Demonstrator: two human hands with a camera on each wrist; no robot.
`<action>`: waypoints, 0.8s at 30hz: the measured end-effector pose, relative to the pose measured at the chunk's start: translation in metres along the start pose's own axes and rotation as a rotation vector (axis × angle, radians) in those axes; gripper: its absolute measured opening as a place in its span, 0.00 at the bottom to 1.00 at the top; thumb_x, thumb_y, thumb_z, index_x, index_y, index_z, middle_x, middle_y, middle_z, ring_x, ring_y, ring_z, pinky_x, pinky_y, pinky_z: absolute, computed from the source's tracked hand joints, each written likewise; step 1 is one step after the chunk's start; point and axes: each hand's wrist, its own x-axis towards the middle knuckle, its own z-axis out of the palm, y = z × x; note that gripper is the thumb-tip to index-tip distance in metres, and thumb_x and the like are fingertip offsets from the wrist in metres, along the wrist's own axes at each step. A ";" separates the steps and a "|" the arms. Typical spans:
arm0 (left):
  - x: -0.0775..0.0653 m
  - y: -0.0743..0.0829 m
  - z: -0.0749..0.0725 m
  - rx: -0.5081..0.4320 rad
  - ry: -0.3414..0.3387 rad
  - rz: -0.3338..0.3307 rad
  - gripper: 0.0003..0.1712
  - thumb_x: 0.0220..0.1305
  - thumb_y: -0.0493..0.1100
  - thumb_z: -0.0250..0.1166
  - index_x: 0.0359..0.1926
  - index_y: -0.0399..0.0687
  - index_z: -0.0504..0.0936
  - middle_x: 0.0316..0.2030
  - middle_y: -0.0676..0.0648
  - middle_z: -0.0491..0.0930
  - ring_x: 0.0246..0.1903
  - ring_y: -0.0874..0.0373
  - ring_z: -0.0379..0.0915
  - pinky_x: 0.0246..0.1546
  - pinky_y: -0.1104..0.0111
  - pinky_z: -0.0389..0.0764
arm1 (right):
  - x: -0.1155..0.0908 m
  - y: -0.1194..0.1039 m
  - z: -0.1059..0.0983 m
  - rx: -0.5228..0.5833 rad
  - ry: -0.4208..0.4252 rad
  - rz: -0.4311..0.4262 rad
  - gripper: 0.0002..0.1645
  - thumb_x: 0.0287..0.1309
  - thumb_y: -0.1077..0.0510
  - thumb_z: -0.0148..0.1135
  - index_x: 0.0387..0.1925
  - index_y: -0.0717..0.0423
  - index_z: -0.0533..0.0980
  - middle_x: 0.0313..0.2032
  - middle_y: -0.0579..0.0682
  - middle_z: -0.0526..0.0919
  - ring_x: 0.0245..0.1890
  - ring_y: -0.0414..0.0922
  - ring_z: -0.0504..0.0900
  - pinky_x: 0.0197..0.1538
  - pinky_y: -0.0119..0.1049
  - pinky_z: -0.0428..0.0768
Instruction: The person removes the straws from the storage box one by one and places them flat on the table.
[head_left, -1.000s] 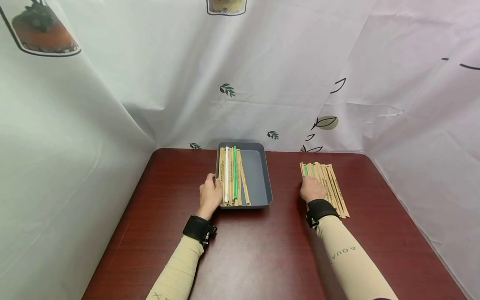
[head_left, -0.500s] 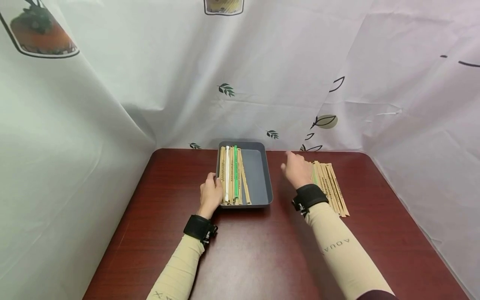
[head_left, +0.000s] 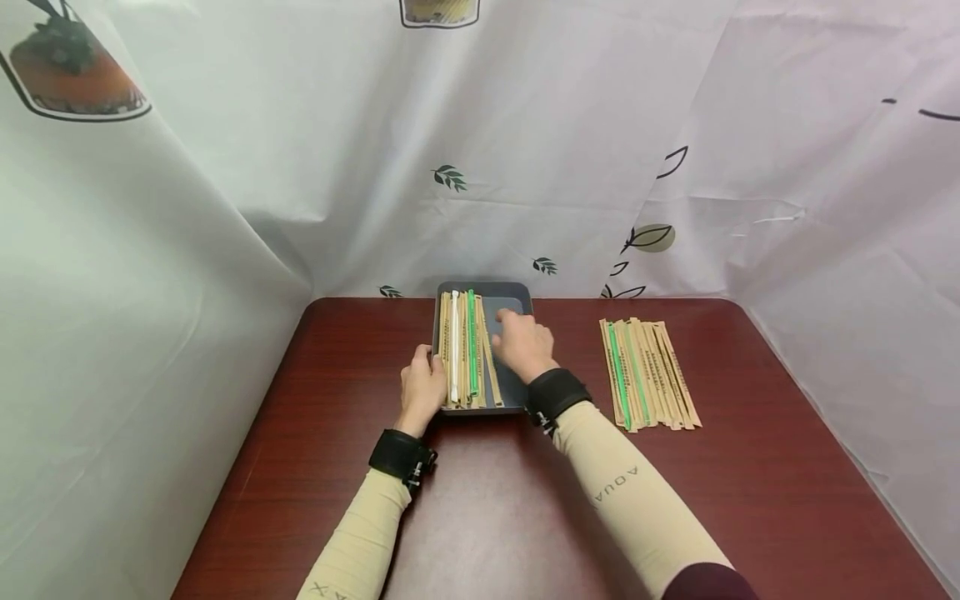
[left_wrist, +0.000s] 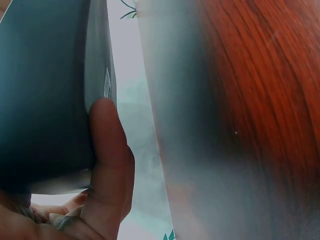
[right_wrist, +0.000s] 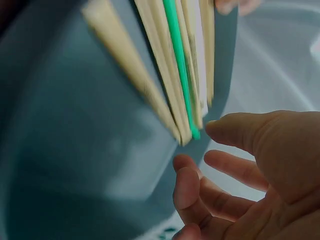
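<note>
A grey tray (head_left: 513, 392) lies on the table, with slim straws (head_left: 463, 358) in brown paper wrappers along its left side. Among them are a white straw (head_left: 453, 333) and a green straw (head_left: 472, 342). My left hand (head_left: 422, 387) grips the tray's left wall, seen close up in the left wrist view with a finger (left_wrist: 107, 135) against the wall. Over the tray's right half is my right hand (head_left: 525, 343). In the right wrist view its fingers (right_wrist: 230, 167) are spread and loosely bent near the straw ends, with nothing between them.
Right of the tray, a flat row of wrapped straws (head_left: 652, 375), mostly brown with some green, lies on the dark red table (head_left: 480, 500). A white printed curtain (head_left: 360, 167) hangs behind the table and along both sides.
My right hand has moved left from the straw row on the right to above the tray, uncovering that row's green straw. My left hand has stayed on the tray.
</note>
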 end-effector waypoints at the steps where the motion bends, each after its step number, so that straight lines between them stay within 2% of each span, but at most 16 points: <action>1: 0.000 0.000 0.000 -0.003 0.001 0.001 0.21 0.81 0.45 0.49 0.67 0.43 0.73 0.22 0.45 0.72 0.18 0.51 0.66 0.22 0.62 0.65 | -0.001 -0.005 0.004 0.003 -0.010 -0.011 0.24 0.70 0.55 0.64 0.66 0.49 0.77 0.39 0.55 0.88 0.21 0.51 0.77 0.27 0.44 0.72; 5: -0.001 0.001 -0.002 -0.007 -0.003 0.001 0.21 0.81 0.46 0.49 0.67 0.42 0.73 0.24 0.43 0.75 0.19 0.51 0.68 0.23 0.62 0.66 | -0.004 -0.019 0.017 0.016 -0.033 -0.038 0.22 0.70 0.57 0.63 0.64 0.51 0.78 0.38 0.53 0.87 0.22 0.50 0.77 0.28 0.44 0.73; 11: -0.002 0.003 -0.001 -0.008 -0.012 0.002 0.21 0.81 0.46 0.49 0.66 0.43 0.73 0.23 0.44 0.74 0.18 0.51 0.68 0.21 0.62 0.65 | -0.005 -0.026 0.033 0.020 -0.076 -0.029 0.12 0.70 0.55 0.65 0.52 0.51 0.80 0.28 0.52 0.82 0.20 0.49 0.76 0.28 0.43 0.71; 18: -0.005 0.002 -0.003 -0.009 -0.005 0.018 0.21 0.81 0.43 0.49 0.66 0.40 0.73 0.18 0.46 0.69 0.14 0.54 0.62 0.19 0.63 0.62 | -0.004 -0.030 0.041 0.053 -0.110 0.005 0.25 0.67 0.62 0.63 0.64 0.48 0.77 0.43 0.56 0.87 0.19 0.48 0.75 0.26 0.41 0.69; 24: -0.005 0.002 -0.002 -0.015 -0.005 0.019 0.21 0.81 0.43 0.49 0.66 0.40 0.73 0.17 0.47 0.69 0.13 0.54 0.61 0.19 0.63 0.61 | -0.004 -0.028 0.039 0.081 -0.126 0.012 0.26 0.67 0.64 0.60 0.65 0.48 0.77 0.44 0.55 0.87 0.18 0.48 0.73 0.25 0.39 0.66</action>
